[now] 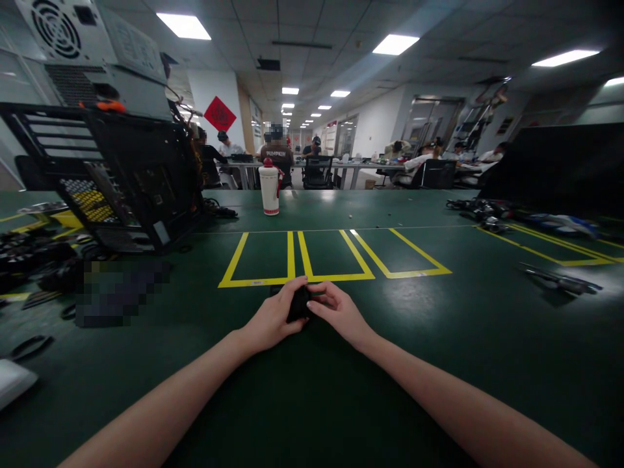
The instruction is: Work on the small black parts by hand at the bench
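A small dark black object [299,304] is between my two hands at the middle of the green table, just in front of the yellow tape outlines. My left hand [277,312] wraps around it from the left, fingers over the far side and thumb along the near side. From the right, my right hand [338,312] has its bent fingers and thumb pinched at the object's right edge. What kind of thing it is cannot be made out, as the fingers cover much of it.
Yellow tape frames [336,278] mark the green table [312,403]. Beyond them stands a white cup with a red lid [270,188]. An open black computer case [131,175] with a power supply [68,32] on top rises at left, near dark cables [29,253]. A metallic tool [560,279] lies right.
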